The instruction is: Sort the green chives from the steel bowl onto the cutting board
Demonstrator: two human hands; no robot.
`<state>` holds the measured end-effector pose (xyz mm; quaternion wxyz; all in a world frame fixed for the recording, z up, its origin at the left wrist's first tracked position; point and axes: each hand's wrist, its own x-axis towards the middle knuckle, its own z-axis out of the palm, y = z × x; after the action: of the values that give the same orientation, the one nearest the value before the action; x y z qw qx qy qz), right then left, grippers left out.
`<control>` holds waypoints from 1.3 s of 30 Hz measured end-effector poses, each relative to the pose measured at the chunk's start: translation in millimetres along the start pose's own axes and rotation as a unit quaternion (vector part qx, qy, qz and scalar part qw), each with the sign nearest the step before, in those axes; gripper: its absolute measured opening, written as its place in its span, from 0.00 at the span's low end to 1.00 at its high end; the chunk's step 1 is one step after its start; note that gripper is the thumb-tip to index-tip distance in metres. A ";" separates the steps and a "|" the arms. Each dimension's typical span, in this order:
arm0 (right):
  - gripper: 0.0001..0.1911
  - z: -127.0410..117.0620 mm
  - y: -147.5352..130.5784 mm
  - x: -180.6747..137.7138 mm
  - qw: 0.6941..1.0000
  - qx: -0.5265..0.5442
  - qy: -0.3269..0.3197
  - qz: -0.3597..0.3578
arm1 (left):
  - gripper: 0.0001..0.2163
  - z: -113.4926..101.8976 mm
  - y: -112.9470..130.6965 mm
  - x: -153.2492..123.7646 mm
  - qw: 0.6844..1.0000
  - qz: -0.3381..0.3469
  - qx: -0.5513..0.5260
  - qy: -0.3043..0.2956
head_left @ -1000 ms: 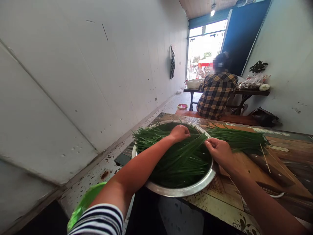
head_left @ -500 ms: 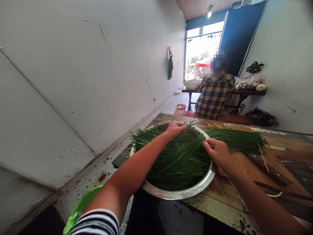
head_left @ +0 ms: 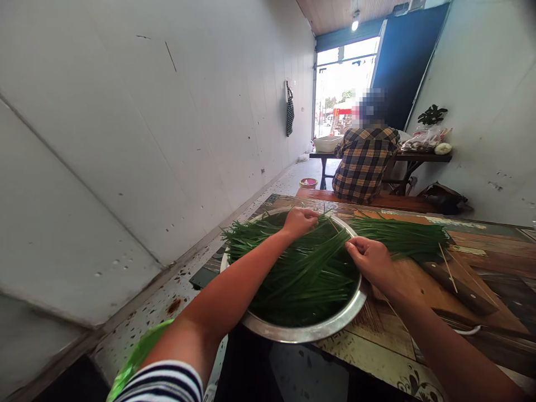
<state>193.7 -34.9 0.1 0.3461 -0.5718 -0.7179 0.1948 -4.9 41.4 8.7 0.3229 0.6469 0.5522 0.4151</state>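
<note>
A wide metal basin (head_left: 299, 334) holds a heap of long green garlic chives (head_left: 301, 285), some overhanging its left rim. My left hand (head_left: 301, 222) is over the far side of the basin, thumb and fingers pinched on chive ends. By the right rim, my right hand (head_left: 368, 258) is closed, its fingertips at the end of a bunch of chives lying across the heap. A thin bamboo skewer (head_left: 333, 224) shows between my hands and seems to run under my right hand; the fingers partly hide the grip.
More chives (head_left: 402, 237) lie right of the basin. A cutting board (head_left: 414, 285) bears a knife (head_left: 460, 290) and a loose skewer (head_left: 448, 268). Ahead, a person in a plaid shirt (head_left: 364, 162) sits on a bench (head_left: 322, 194). A green bag (head_left: 142, 352) is lower left.
My camera view has shifted slightly. Both hands keep nearly the same places over the basin, with the left hand's fingers moved a little at the chive ends.
</note>
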 end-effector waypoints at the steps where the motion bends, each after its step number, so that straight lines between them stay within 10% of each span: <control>1: 0.16 0.1 0.4 0.1 1.000 0.002 -0.001 -0.002 | 0.10 1.0 1.5 -0.5 0.999 -0.019 -0.038 -0.005; 39: 0.15 0.0 -0.9 -1.0 1.000 0.019 0.001 -0.008 | 0.10 5.6 9.8 -7.0 0.994 -0.012 -0.110 0.005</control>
<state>193.2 -36.1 0.5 0.3597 -0.5594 -0.7180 0.2051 4.1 33.0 13.5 0.3944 0.5988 0.5128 0.4721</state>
